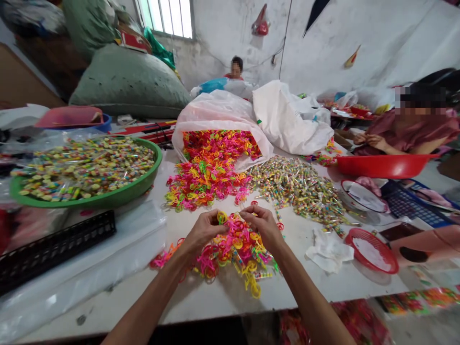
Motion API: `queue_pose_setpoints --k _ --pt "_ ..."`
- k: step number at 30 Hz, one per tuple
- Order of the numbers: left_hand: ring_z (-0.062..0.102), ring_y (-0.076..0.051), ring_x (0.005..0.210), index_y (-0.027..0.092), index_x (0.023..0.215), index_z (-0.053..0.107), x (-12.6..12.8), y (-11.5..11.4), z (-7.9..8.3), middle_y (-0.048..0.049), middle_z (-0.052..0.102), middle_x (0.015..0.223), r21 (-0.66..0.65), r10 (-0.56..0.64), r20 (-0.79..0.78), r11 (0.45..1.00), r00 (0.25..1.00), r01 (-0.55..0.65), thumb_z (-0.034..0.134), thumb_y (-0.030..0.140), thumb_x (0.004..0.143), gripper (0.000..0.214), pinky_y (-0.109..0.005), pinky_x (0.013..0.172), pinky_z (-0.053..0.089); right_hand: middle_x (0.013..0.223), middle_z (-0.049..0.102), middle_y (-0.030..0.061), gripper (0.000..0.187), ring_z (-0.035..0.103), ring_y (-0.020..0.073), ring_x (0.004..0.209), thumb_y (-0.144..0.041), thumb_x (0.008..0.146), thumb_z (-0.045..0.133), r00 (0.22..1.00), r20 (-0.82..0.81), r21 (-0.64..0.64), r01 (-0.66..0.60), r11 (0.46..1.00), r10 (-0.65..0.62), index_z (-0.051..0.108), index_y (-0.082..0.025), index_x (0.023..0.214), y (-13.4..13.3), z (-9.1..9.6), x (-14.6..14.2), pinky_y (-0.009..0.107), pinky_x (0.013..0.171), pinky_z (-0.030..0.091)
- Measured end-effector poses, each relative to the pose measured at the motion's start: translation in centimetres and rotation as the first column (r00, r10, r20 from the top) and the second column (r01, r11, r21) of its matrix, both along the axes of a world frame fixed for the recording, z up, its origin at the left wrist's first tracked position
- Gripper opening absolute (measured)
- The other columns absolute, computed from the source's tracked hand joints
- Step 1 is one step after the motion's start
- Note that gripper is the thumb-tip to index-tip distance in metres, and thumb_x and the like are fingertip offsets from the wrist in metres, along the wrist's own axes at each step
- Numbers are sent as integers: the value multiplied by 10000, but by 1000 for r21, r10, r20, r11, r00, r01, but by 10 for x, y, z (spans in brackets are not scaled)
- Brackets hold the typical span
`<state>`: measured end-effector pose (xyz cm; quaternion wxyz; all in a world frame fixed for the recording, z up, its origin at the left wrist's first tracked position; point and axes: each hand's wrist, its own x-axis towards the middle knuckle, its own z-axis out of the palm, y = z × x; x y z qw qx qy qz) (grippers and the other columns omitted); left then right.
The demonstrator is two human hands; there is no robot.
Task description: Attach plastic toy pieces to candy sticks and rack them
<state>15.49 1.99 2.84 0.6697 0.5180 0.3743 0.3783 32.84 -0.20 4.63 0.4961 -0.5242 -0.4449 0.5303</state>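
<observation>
My left hand (pixel 204 231) and my right hand (pixel 261 224) meet over a small heap of pink, yellow and orange plastic rings (pixel 233 254) near the table's front edge. Both hands are closed in a pinch. The left fingers hold a yellow ring (pixel 222 217). The right fingers pinch a small piece that I cannot make out. A bigger pile of the same bright rings (pixel 206 177) spills from a clear plastic bag (pixel 215 115) further back. Beside it lies a spread of small wrapped candy tubes (pixel 302 187).
A green tray of packed candy (pixel 86 196) sits at the left, with a black slotted rack (pixel 53 247) in front. Red baskets (pixel 372 249) and a red basin (pixel 381 165) stand at the right. One person sits at the right, another at the far end.
</observation>
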Motion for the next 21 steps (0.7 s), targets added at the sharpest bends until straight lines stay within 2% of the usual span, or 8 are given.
queue_pose_setpoints --k 3,6,8,11,16,21 --pt "507 -102 611 138 700 602 -3 -15 -2 14 577 636 -40 -54 16 998 998 55 624 183 627 89 -209 592 380 465 454 -64 180 329 37 384 -316 652 672 999 -31 1 15 1000 -15 604 -149 657 -10 -1 -6 190 376 231" --pt "507 -110 624 134 770 622 -4 -29 -7 -1 593 673 -51 -94 33 994 995 96 588 174 662 119 -221 601 388 531 541 -47 179 480 73 433 -256 622 688 991 -134 -11 -2 1000 1 559 -162 703 -19 -6 -9 193 424 344" --pt "503 -110 610 133 806 621 -2 -35 -9 -9 597 689 -77 -119 64 989 991 124 582 178 672 147 -228 588 391 560 571 -51 263 538 98 464 -221 602 699 985 -170 -30 8 1000 -13 542 -182 809 -25 -8 -10 200 443 382" --pt "483 -97 574 133 782 616 2 -39 -9 -3 575 657 -112 -126 117 984 985 139 581 204 693 119 -221 565 379 531 559 -75 353 532 90 434 -222 597 714 978 -208 -54 -4 999 -8 521 -202 891 -32 -12 -8 180 418 365" --pt "452 -75 552 128 731 621 7 -38 -6 3 551 625 -180 -128 168 971 977 158 618 208 681 94 -202 552 349 503 594 -42 273 534 89 403 -264 592 735 969 -247 -110 -44 993 16 498 -178 696 -35 -17 2 174 404 362" --pt "479 -83 589 137 790 644 9 -38 -9 -12 579 679 -204 -153 203 960 967 194 638 215 681 134 -202 573 361 524 622 -21 240 541 86 394 -274 607 733 962 -271 -110 -55 992 24 532 -164 678 -36 -21 6 183 415 410"
